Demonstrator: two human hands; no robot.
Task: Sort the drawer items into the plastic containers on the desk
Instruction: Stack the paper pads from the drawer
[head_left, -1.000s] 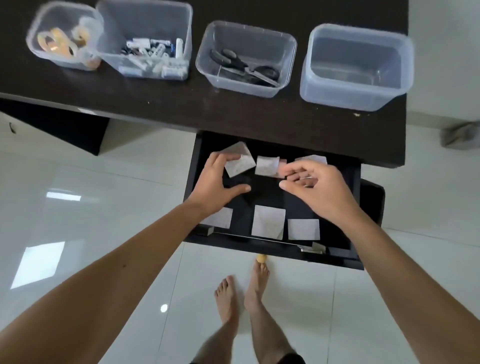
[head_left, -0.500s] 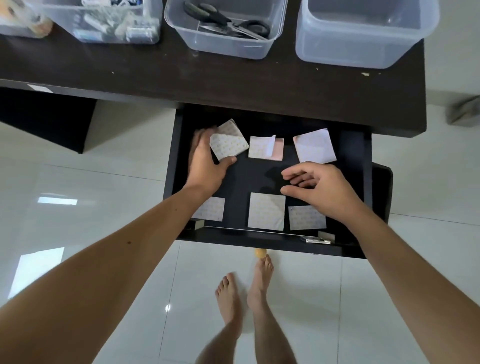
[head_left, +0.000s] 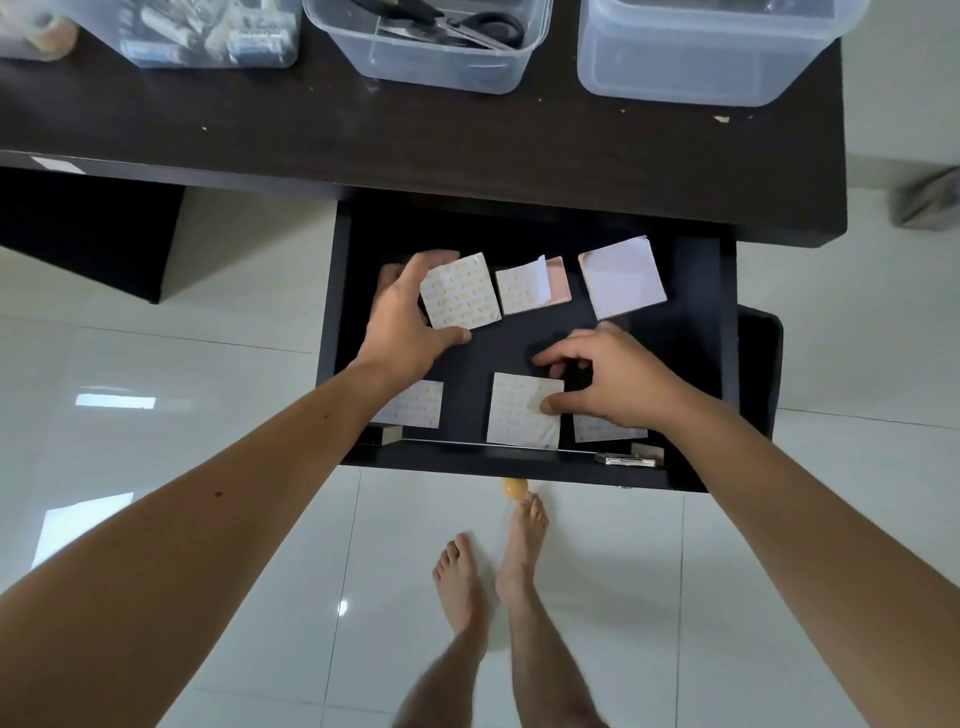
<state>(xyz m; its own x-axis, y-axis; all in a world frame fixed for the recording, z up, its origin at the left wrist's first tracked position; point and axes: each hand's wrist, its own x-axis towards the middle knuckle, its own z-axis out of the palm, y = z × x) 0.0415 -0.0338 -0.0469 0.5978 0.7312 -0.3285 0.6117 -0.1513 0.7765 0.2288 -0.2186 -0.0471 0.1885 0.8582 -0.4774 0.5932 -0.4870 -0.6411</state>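
a: where do we find the pads?
b: we see six square pads in the open drawer (head_left: 353, 332) below the table (head_left: 571, 156). back row, left to right: pad 1 (head_left: 462, 296), pad 2 (head_left: 524, 286) with one flap of backing lifted, pad 3 (head_left: 623, 278). front row: pad 4 (head_left: 415, 405), pad 5 (head_left: 519, 410), pad 6 (head_left: 597, 428), the last partly hidden under the right hand.

a: left hand (head_left: 405, 317) status?
b: curled round pad 1. the fingers hook over its far left edge and the thumb lies along its near edge. the pad sits tilted in that grip.

a: right hand (head_left: 613, 379) status?
b: partly closed. the thumb tip presses on the right edge of pad 5 and the fingers arch above the drawer floor just behind it. we cannot tell whether pad 5 is lifted.

a: where do we find the containers?
b: along the far side of the table. one holds scissors (head_left: 457, 23). the bin (head_left: 701, 67) to its right holds nothing we can make out. two further tubs to the left hold small items, cut off by the frame edge.
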